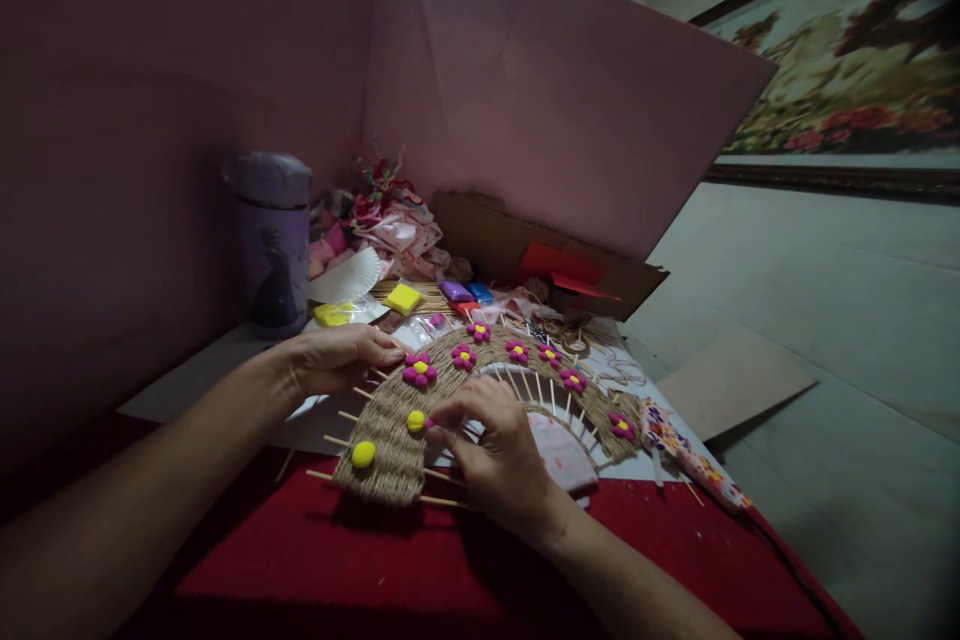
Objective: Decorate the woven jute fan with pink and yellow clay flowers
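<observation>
A fan-shaped twine weaving [386, 465] on thin wooden sticks lies across the table, with stick ends poking out along its edges. Magenta clay flowers with yellow centres, such as the flower [419, 369], dot its arc. Two plain yellow clay discs, one the lower disc [364, 454], sit on the left end. My left hand [345, 357] is closed on the weaving's upper left edge, fingertips beside a flower. Between thumb and forefinger, my right hand [495, 440] pinches a small magenta clay piece [430, 424] against the upper yellow disc [415, 421].
A purple tumbler [274, 245] stands at the left. Behind the weaving are a yellow clay pack [403, 297], a white pleated paper fan [349, 277], plastic bags [401, 235] and a cardboard piece [480, 230]. A flower-patterned glue gun [697, 460] with a cord lies at the right.
</observation>
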Available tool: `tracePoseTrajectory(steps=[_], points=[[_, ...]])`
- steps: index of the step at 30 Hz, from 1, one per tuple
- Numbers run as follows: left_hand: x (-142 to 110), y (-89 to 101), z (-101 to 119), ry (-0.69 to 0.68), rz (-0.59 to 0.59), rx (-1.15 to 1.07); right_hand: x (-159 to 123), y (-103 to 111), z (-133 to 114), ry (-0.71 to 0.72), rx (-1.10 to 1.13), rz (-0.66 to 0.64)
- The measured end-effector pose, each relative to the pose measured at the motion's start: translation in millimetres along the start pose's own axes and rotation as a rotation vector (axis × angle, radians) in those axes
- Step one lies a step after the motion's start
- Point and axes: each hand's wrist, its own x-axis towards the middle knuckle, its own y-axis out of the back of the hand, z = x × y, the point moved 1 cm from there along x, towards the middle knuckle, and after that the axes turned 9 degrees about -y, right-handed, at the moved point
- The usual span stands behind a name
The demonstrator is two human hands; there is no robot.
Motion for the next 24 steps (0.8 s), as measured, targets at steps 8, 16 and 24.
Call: tracePoseTrajectory(steps=[8,16,24], points=[[1,0.7,0,0.005,-0.001,-0.007,2,-1,-2,0.011,-0.011,-0.018],[-1,-1.8,1,0.007,-0.012,0.003,-4,8,-4,0.102,-0.039,-0.019],[0,-1.7,0,0.02,0.011,-0.006,-6,10,-9,0.339,-0.309,-0.005]])
